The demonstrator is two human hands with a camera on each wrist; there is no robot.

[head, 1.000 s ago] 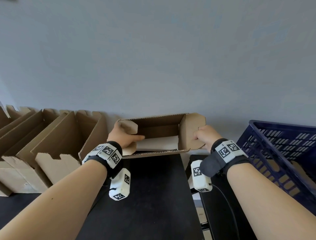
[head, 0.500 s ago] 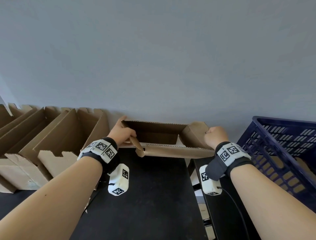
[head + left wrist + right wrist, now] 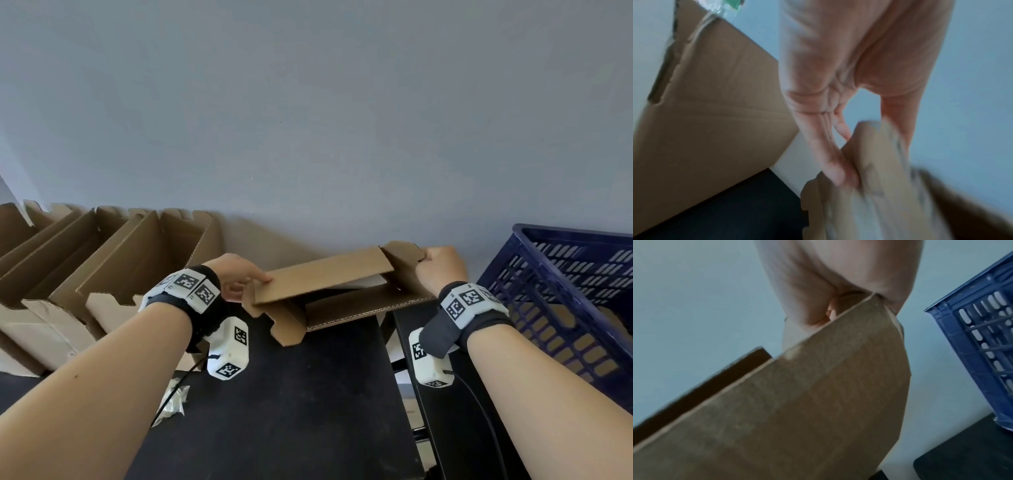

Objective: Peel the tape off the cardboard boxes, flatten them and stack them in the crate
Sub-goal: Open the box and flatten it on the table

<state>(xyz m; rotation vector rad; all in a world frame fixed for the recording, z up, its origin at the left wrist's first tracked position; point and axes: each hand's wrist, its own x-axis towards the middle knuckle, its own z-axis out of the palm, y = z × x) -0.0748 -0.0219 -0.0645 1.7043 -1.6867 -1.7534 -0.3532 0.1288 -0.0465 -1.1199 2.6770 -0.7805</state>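
Both grips are on the cardboard box (image 3: 339, 284), held above the back edge of the black table (image 3: 291, 394). A second ago the box stood open as a rectangle with its inside showing; half a second ago it had begun to lean; now its walls have folded over into a low, nearly flat stack of panels tilted up toward the right. The left hand (image 3: 236, 277) has moved from inside the left end flap to the near left corner, where its fingers (image 3: 830, 164) and thumb pinch the panel edge in a narrow grip; the left wrist view is blurred there. The right hand (image 3: 440, 269) is curled tight round the right end flap, the cardboard edge running into the closed fist in the right wrist view. A blue crate (image 3: 561, 298) stands just right of that hand, cardboard visible through its slots. A row of open cardboard boxes (image 3: 113, 270) lines the wall at the left, as before. Crumpled clear tape (image 3: 173, 402) lies on the table beneath the left forearm.
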